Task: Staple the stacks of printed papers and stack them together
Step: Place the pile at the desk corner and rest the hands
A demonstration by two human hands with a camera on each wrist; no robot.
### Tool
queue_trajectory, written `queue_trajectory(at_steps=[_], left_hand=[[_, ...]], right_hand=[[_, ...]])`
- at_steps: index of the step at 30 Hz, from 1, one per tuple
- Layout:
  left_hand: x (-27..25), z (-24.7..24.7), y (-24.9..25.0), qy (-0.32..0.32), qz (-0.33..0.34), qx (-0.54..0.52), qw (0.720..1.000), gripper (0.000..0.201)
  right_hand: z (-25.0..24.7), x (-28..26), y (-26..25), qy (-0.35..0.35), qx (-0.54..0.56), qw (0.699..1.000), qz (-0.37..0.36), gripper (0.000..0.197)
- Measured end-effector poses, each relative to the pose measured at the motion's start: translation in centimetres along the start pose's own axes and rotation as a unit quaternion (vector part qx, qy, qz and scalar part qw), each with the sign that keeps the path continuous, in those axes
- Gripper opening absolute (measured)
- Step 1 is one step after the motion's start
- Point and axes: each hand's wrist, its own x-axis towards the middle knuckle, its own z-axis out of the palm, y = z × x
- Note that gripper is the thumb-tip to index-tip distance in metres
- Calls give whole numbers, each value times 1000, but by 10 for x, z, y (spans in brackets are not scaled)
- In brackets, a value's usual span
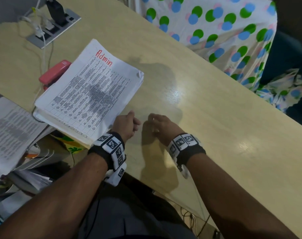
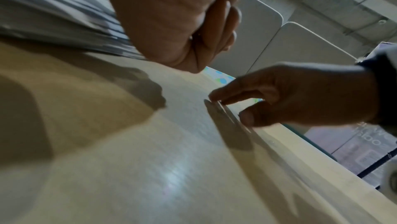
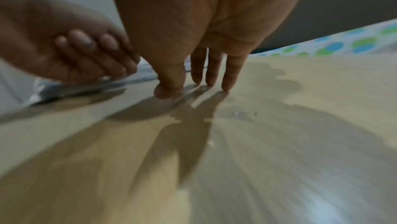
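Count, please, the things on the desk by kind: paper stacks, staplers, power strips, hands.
Paper stacks: 2, the stack marked "Admin" and a blurred stack at the left edge.
Staplers: 1, the red stapler.
Power strips: 1, the grey power strip.
Hands: 2, left hand, right hand.
Total: 6.

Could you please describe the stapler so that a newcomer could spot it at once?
Start at the beige desk and find the paper stack headed "Admin". The stapler lies partly tucked under that stack's far left edge, the only red thing on the desk.
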Motion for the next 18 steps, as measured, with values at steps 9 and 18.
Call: queue_trajectory(at_steps=[9,18], left_hand=[[-3,2,2,-21,-17,9,1000,50],[-3,4,-1,-23,-16,-9,1000,50]], right_hand=[[22,-11,-22,34,-88,992,-82,20],[18,-20,-46,39,-106,992,-57,22]])
